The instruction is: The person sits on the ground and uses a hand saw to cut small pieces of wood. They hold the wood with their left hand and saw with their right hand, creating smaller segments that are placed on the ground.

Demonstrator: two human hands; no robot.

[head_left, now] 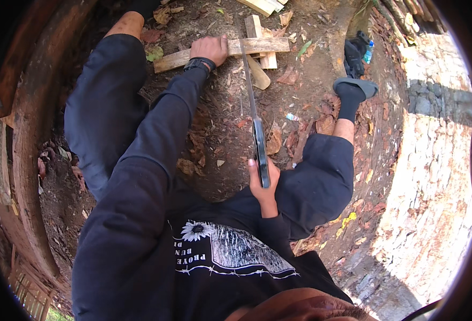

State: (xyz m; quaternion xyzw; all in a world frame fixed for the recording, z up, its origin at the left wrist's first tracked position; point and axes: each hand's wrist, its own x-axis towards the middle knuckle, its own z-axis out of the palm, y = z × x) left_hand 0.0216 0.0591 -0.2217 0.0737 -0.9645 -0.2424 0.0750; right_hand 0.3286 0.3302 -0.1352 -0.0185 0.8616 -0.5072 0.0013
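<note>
A wooden plank lies across the ground ahead of me, its right part over other wood pieces. My left hand, with a dark watch at the wrist, grips the plank left of its middle, fingers over the far edge. My right hand is closed round the dark handle of a handsaw. The saw's thin blade points away from me and crosses the plank to the right of my left hand. How deep the blade sits in the wood I cannot tell.
Beneath the plank are a short wood block and a rounded wood piece. More cut wood lies at the far edge. My legs spread to both sides, a grey sandal on the right foot. A plastic bottle lies beyond it. A log runs along the left.
</note>
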